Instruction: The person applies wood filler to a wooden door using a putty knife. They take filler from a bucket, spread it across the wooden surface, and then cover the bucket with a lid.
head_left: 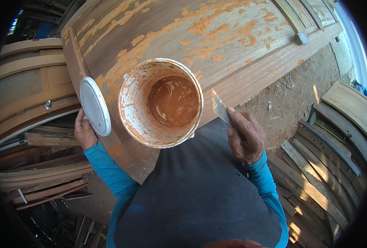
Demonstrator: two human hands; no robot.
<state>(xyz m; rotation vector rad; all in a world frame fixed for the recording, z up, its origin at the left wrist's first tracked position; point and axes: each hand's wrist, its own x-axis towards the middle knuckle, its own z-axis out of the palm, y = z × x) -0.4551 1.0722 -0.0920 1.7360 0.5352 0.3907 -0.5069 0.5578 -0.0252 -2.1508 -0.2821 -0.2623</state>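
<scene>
A white bucket [127, 103] smeared inside with orange-brown filler [173, 101] stands at the near edge of a wooden door panel [158, 41]. Left of it, my left hand [84, 131] grips a round white lid [96, 106], tilted up on its edge; most of the fingers are behind the lid. On the bucket's other side, my right hand [245, 134] pinches a putty knife [219, 106], its filler-stained blade pointing up and left, apart from the bucket. Orange filler patches [210, 37] streak the panel.
A small grey block [302, 38] sits on the panel's right edge. Wooden frames [30, 74] and stacked planks [47, 177] crowd the left. More boards [311, 177] lie on the right, over dirt ground [282, 99] strewn with wood chips.
</scene>
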